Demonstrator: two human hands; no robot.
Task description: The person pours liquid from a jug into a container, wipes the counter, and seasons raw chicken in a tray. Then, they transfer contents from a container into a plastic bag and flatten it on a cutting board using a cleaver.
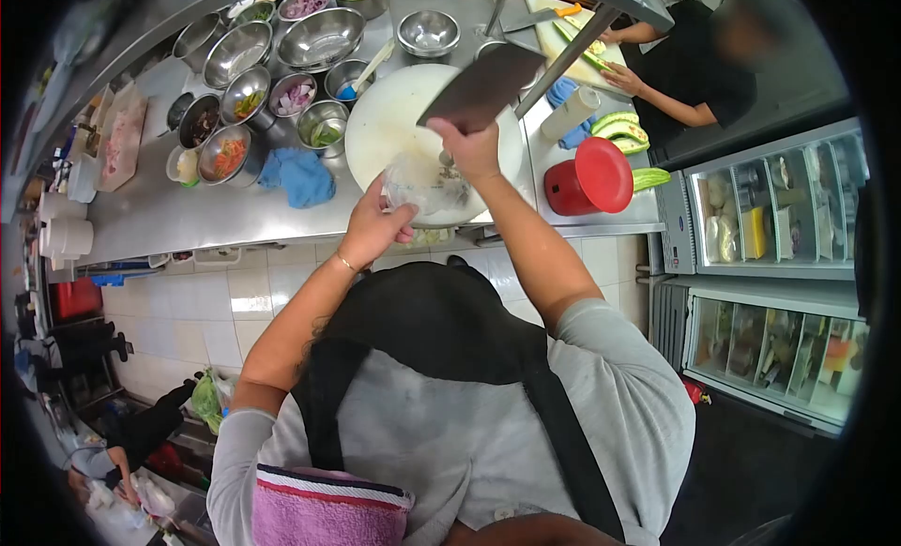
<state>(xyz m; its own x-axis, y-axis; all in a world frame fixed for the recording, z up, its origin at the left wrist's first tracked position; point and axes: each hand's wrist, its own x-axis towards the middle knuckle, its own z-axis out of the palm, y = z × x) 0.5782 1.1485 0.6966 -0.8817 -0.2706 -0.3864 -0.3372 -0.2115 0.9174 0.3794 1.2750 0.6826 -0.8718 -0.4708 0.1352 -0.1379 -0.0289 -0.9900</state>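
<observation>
My right hand (469, 150) grips a wide, dark cleaver (479, 84), its blade raised above the round white cutting board (380, 105). In my left hand (380, 222) is the edge of a clear plastic bag (422, 185), which lies over the front of the board. The bag's contents are hard to make out. Just left of the board stand a steel bowl of green pieces (323, 126) and a blue bowl with a white-handled utensil (349, 80).
Steel bowls (238, 54) crowd the back left, near a blue cloth (298, 177). A red container (588, 176) and cut green gourds (619, 131) stand right. Another person (694, 68) works at the upper right, beside a metal post. Open fridge drawers (774, 208) are far right.
</observation>
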